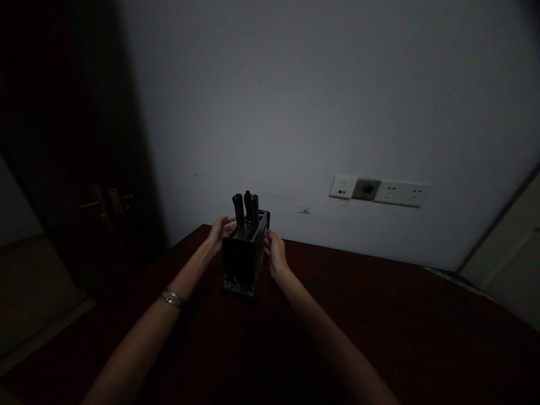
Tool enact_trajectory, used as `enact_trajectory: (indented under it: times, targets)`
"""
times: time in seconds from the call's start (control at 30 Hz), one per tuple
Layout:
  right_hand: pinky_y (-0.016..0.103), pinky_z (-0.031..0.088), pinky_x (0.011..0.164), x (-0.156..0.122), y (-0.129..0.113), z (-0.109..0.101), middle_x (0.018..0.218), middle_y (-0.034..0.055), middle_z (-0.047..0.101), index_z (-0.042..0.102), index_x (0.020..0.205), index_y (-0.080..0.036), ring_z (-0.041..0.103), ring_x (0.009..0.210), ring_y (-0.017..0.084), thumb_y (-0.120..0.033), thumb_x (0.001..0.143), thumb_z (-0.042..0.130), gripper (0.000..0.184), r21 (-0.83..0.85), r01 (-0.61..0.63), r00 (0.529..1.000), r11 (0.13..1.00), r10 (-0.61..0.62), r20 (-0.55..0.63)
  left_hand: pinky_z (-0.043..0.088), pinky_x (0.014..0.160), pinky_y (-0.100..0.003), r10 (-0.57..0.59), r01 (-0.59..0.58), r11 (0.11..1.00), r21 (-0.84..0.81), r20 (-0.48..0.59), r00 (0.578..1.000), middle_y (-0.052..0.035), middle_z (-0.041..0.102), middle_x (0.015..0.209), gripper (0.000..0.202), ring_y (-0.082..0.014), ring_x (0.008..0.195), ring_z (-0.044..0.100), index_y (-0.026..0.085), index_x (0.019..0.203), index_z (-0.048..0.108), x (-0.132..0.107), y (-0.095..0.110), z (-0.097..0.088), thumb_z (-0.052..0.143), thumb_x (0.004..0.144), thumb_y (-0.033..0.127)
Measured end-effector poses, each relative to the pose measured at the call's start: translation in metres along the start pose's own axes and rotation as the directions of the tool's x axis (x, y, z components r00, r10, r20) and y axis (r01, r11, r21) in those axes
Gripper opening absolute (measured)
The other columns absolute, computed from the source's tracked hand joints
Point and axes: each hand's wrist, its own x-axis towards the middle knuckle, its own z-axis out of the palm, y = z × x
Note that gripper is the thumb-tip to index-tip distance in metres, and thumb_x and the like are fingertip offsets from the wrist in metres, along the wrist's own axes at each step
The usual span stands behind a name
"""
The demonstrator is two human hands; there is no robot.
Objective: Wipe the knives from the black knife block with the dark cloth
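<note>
A black knife block [239, 261] stands upright on the dark red tabletop, seen in the head view. Several black handles [238, 211] stick up from its top, and narrow slots show behind them. My left hand [218, 232] is against the block's left side, its fingers curving round toward the back. On the opposite side, my right hand [276, 252] holds the block with its fingers partly hidden behind the edge. Together the two hands grip the block between them. Poor light hides the block's lower details.
The dark red table [337, 304] runs back to a grey wall [274, 112]. White sockets [400, 193] and a dark wall plate [365, 189] are set in the wall at right. A dark door with a metal handle [113, 199] is at left, and a pale panel [506, 264] at far right.
</note>
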Motion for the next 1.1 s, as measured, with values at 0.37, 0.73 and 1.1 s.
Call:
enact_trajectory:
  times: [0.37, 0.73, 1.1]
  targets:
    - [0.027, 0.048, 0.064, -0.043, -0.078, -0.174, 0.095, 0.0046, 0.063, 0.063, 0.085, -0.022, 0.061, 0.082, 0.018, -0.026, 0.066, 0.056, 0.021, -0.116, -0.044, 0.975, 0.992, 0.017, -0.22, 0.038, 0.065, -0.025, 0.955, -0.946, 0.214, 0.242, -0.256, 0.151, 0.0003, 0.053, 0.073, 0.019, -0.0112, 0.074, 0.051, 0.017, 0.068, 0.055, -0.069, 0.079, 0.09, 0.04, 0.069, 0.006]
    - [0.032, 0.049, 0.069, -0.165, -0.157, -0.415, 0.083, 0.0079, 0.068, 0.066, 0.08, -0.019, 0.063, 0.081, 0.024, -0.032, 0.058, 0.058, 0.027, -0.625, -0.139, 0.899, 0.768, -0.167, -0.405, 0.043, 0.074, -0.03, 0.564, -0.956, 0.292, 0.02, 0.804, 0.189, -0.0062, 0.054, 0.088, 0.022, -0.0153, 0.085, 0.052, 0.016, 0.077, 0.058, -0.182, -0.09, 0.268, 0.038, 0.079, 0.007]
    - [0.035, 0.046, 0.082, -0.3, -0.157, -0.554, 0.096, 0.0128, 0.068, 0.064, 0.089, -0.016, 0.062, 0.092, 0.028, -0.041, 0.062, 0.055, 0.038, -0.834, -0.362, 0.854, 0.417, -0.211, -0.476, 0.042, 0.076, -0.03, -0.195, -0.914, 0.155, -0.375, 0.895, -0.4, -0.0085, 0.055, 0.106, 0.032, -0.0196, 0.096, 0.05, 0.017, 0.109, 0.051, -0.258, -0.257, 0.33, 0.05, 0.078, 0.024]
